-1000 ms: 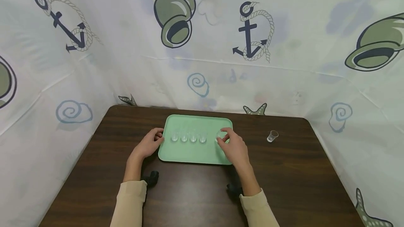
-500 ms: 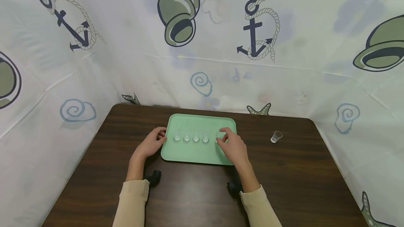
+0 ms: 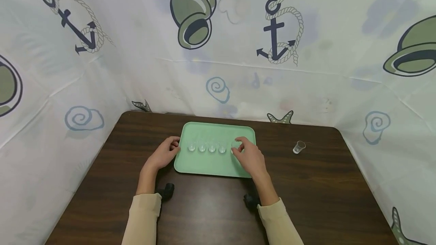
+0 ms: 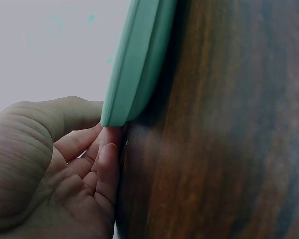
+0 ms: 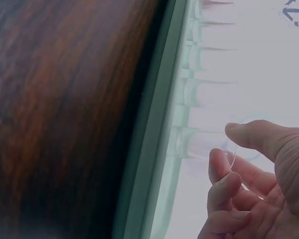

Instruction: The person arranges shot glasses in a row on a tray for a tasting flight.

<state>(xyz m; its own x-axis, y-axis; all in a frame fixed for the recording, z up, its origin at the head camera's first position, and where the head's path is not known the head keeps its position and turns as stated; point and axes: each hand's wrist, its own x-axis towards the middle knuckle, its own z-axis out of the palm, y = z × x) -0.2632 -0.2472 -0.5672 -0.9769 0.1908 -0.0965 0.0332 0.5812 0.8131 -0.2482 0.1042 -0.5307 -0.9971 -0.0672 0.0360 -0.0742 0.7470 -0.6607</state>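
A mint-green tray (image 3: 201,165) lies on the dark wood table. Several small clear shot glasses (image 3: 212,148) stand on it in a row. At the row's right end, my right hand (image 3: 250,157) holds another shot glass (image 5: 204,144) by its rim, thumb on one side and fingers on the other. My left hand (image 3: 162,154) pinches the tray's left edge. In the left wrist view the thumb lies against the tray rim (image 4: 134,64) and the fingers are under it.
One more clear shot glass (image 3: 299,147) is on the table (image 3: 327,184), right of the tray. A white patterned cloth (image 3: 153,78) hangs behind the table and along both sides. A black wrist mount (image 3: 251,201) shows at the right wrist.
My right hand has slid the shot glass a little left across the tray, closer to the row. The left hand stays at the tray's edge. The head view has shifted slightly.
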